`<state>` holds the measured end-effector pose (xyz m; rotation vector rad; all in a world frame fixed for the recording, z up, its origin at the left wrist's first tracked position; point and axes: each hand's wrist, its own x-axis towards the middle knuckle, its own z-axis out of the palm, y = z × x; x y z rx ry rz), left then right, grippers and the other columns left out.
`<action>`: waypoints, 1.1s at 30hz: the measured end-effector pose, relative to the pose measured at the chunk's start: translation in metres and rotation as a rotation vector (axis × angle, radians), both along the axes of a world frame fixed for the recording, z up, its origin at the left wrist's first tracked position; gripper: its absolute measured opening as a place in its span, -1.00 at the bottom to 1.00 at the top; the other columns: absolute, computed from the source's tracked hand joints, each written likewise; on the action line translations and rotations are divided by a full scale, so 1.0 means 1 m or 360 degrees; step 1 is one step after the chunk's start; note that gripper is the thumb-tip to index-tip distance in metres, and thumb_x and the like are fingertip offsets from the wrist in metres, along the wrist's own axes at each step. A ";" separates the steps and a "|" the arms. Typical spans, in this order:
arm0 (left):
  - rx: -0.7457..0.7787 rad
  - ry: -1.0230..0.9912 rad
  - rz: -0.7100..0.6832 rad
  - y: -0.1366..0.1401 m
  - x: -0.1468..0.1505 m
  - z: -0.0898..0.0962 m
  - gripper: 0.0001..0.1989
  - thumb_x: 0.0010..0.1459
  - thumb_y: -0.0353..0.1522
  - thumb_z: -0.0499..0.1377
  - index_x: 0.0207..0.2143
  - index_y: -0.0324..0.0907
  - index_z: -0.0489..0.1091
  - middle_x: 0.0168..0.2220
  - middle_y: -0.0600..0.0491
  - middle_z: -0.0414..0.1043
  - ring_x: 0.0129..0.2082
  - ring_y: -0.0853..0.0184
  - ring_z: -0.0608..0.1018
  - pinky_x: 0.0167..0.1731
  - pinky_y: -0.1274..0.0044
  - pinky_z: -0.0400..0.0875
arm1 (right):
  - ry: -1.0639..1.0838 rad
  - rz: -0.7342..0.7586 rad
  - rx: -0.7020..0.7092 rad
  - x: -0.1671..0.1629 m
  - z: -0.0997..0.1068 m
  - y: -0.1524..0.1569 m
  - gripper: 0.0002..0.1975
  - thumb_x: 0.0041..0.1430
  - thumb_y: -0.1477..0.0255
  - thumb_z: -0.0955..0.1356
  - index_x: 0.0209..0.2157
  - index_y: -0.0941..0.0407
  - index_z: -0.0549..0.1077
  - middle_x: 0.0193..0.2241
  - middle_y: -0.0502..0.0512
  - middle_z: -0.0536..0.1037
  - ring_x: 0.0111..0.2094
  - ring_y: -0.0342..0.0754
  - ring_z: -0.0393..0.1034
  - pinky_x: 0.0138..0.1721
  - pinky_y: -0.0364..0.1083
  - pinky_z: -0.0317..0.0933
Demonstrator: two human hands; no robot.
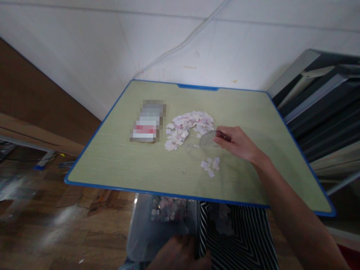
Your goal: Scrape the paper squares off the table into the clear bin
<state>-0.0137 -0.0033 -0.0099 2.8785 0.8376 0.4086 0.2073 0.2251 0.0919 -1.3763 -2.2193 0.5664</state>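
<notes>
My right hand is closed around the edge of a clear, curved plastic piece with fine markings, which looks like a protractor. It is held low over the table, at the right end of an arc-shaped pile of small pale pink and white paper scraps. A few loose scraps lie nearer to me. Below the table edge, my left hand is dim, its fingers curled at the near rim of a clear plastic bin. Inside the bin are many small scraps.
The table has a pale green top and a blue edge. A blurred-out rectangular item lies on its left side. Folded dark furniture leans at the right. A white wall with a cable stands behind. Striped cloth covers my lap.
</notes>
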 end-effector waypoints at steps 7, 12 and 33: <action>-0.0003 -0.0043 0.0027 -0.001 0.000 -0.002 -0.60 0.04 -0.44 0.21 -0.09 -0.08 0.13 -0.58 0.23 0.33 -0.70 0.36 0.34 -0.79 0.54 0.03 | -0.0095 -0.0103 0.0070 0.004 0.003 -0.001 -0.80 0.04 0.37 0.24 -0.60 0.10 0.16 -0.70 -0.09 0.18 -0.65 -0.21 0.04 -0.56 -0.16 -0.12; 0.0001 -0.0061 0.0039 0.000 0.001 0.000 -0.56 -0.01 -0.44 0.22 -0.09 -0.06 0.12 -0.58 0.24 0.33 -0.71 0.37 0.35 -0.78 0.52 0.00 | 0.0068 -0.0123 0.0189 -0.011 -0.008 0.001 -0.83 0.14 0.38 0.21 -0.50 0.09 0.16 -0.63 -0.04 0.29 -0.61 -0.18 0.13 -0.53 -0.16 -0.05; 0.0008 0.0037 0.0013 -0.001 0.000 0.000 -0.67 0.14 -0.42 0.12 -0.07 -0.09 0.09 -0.57 0.22 0.33 -0.68 0.38 0.36 -0.76 0.56 0.03 | 0.0265 0.0270 -0.0078 -0.031 -0.016 -0.004 -0.82 0.13 0.37 0.23 -0.52 0.10 0.18 -0.64 -0.09 0.23 -0.61 -0.21 0.09 -0.53 -0.18 -0.05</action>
